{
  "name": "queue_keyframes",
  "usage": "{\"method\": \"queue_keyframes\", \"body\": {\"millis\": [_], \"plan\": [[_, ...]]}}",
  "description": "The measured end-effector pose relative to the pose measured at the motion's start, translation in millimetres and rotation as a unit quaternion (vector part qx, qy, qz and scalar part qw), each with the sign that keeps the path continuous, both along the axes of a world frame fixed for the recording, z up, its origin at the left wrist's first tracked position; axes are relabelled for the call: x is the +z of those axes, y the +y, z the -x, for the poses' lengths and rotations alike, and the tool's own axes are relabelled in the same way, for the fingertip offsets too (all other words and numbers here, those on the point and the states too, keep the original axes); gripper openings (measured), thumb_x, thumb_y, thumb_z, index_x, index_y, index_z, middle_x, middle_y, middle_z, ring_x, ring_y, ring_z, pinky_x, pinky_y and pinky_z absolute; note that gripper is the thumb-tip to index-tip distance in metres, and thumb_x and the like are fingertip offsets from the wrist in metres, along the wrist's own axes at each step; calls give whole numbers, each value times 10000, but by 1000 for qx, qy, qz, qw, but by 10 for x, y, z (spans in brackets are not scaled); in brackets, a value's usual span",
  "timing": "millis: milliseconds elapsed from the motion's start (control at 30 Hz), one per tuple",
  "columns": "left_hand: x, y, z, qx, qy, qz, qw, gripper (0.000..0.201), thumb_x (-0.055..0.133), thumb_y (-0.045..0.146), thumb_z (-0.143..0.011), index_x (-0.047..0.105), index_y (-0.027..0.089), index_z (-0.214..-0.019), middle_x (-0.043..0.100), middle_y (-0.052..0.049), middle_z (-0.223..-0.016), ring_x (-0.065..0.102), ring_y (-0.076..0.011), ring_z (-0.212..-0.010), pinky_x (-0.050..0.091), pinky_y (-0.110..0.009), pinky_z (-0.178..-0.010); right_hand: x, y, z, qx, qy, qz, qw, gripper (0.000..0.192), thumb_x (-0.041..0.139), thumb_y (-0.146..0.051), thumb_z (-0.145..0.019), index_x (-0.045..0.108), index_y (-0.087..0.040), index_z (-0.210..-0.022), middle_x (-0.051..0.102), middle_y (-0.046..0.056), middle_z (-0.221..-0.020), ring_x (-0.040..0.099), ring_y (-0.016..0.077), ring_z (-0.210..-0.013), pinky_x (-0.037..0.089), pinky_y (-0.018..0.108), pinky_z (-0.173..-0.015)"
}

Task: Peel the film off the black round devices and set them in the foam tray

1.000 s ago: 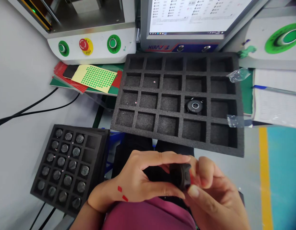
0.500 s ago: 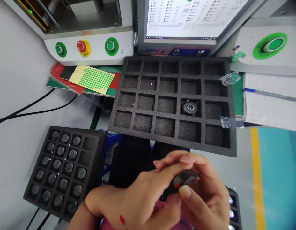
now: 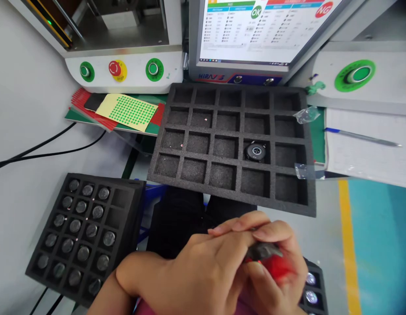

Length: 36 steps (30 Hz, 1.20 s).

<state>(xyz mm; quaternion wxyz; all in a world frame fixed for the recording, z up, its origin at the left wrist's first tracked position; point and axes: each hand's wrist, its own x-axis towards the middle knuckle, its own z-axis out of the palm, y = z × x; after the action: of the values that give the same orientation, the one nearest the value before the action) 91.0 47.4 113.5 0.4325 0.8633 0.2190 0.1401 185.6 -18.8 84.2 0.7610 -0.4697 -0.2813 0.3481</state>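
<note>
**Small dark part pinched between both hands, low in the frame**

Head view: the left hand [image 3: 196, 271] lies across the lower middle of the picture, back of the hand up, fingers reaching toward the right. The right hand [image 3: 278, 267] meets it from the right, fingers curled over. Between their fingertips sits a small dark round part [image 3: 262, 251], only a sliver of it showing; both hands are closed on it, the left from the near-left side, the right from above and the right. The part lies at the fingertips of each hand, touching both, so neither hand is nearer. Its shape looks flattish and roughly level, but most of it is hidden, so no long axis can be told. A blurred red patch [image 3: 278, 267] shows just below the part against the right hand's fingers; what it is cannot be told.

Ahead of the hands, well apart from them, lies the large black foam tray [image 3: 308, 192], with one round part [image 3: 255, 151] in a cell right of its middle and the other cells bare. To the left sits a smaller foam tray [image 3: 131, 218] with many round pieces in its cells. A third tray's corner [image 3: 316, 280] with shiny pieces peeks out just beside the right hand. Beyond stand the monitor [image 3: 252, 35], the control panel with the red stop button [image 3: 115, 68] and a sheet of green dot stickers [image 3: 131, 111].
</note>
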Motion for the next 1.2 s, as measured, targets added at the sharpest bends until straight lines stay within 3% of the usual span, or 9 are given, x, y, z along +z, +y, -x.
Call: {"method": "queue_keyframes", "body": {"millis": [133,267,400,533,767,833,1033,1200], "plan": [[22,28,-31,-18,-15,-22,999,282,325,102,-986,547,125,-1159,753,-89,-953,746,-215,-870,624,-321,-756,29,-33,-54,-21,-42,52,998,130,651,-164,-852,581,-224,-944,609,34,-934,660,189,-859,637,374,-738],[29,-53,-85,17,14,-89,996,271,327,145,-1004,594,125,-1050,746,-88,-873,740,-216,-774,625,-320,-728,31,-73,-51,-33,-25,46,998,129,612,-154,-868,564,-234,-957,620,42,-953,622,203,-935,626,430,-817],[-1,-149,-153,65,-12,-139,988,365,277,256,-1036,617,129,-1073,754,-85,-854,743,-227,-763,626,-307,-713,18,-110,-59,-38,19,29,999,49,593,-236,-922,547,-241,-936,601,24,-905,623,188,-871,629,401,-775],[-40,-140,-201,30,-43,-149,987,362,274,207,-1033,624,115,-1035,759,-75,-885,740,-210,-832,611,-298,-813,-6,-123,-80,-54,42,10,998,110,660,-266,-886,552,-243,-891,577,9,-857,604,177,-837,624,386,-762],[-112,-64,-194,-46,-67,-195,978,317,292,120,-1015,590,46,-1094,752,-97,-914,731,-208,-838,607,-309,-809,-98,-107,-82,-64,62,-31,996,72,645,-250,-910,575,-242,-922,561,-4,-863,585,152,-834,634,369,-782],[-115,-34,-189,-56,-63,-175,981,316,291,132,-1022,572,43,-1136,749,-99,-908,728,-199,-841,603,-305,-833,-121,-127,-96,-61,52,-27,996,55,628,-244,-924,574,-243,-938,575,3,-875,600,159,-839,633,388,-781],[-118,88,-195,-57,-109,24,992,239,417,214,-1017,597,108,-1135,750,-83,-921,738,-166,-790,595,-228,-734,-150,-255,-172,-27,-39,21,999,211,606,-274,-924,590,-232,-1130,604,81,-1052,609,217,-979,593,385,-817],[-123,113,-187,-49,-106,61,991,216,454,230,-1000,642,131,-1035,738,-69,-821,722,-170,-718,585,-243,-664,-155,-287,-200,1,-78,18,997,237,527,-184,-949,592,-239,-1170,592,78,-1084,598,212,-998,594,380,-831]]}}
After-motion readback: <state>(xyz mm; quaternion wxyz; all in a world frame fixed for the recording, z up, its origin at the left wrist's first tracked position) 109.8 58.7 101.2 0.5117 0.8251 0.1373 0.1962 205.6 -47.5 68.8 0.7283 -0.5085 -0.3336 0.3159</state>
